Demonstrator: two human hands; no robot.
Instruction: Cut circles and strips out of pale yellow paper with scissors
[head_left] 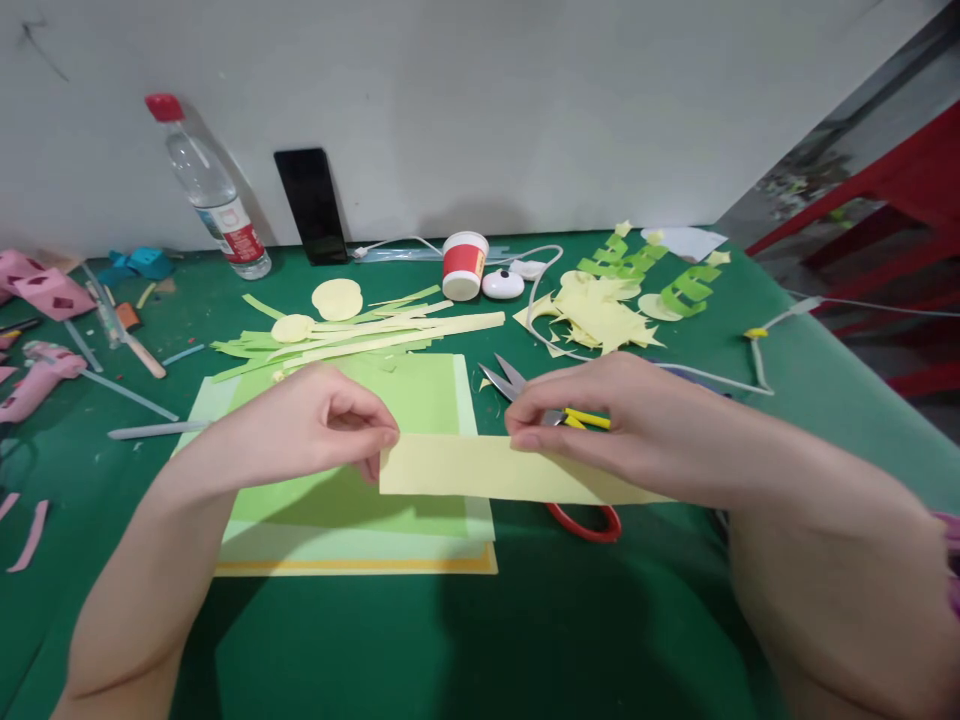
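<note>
A pale yellow paper strip (450,468) is stretched level between my two hands, above the table. My left hand (330,425) pinches its left end between thumb and fingers. Further along the upper edge, my right hand (592,410) pinches it too, and the strip's right end runs on beneath that hand. Below and behind the right hand lie scissors (504,378) with open blades, partly hidden by hand and strip; a red handle loop (592,525) shows under the strip. A stack of green paper sheets (427,400) lies under my left hand.
Behind the stack lie green and yellow strips (420,325) and a paper circle (337,299). A paper cup (463,268), phone (311,205) and bottle (217,200) stand near the wall. Yellow paper stars (600,310) and a white cable (705,377) lie right; a pink glue gun (41,380) left.
</note>
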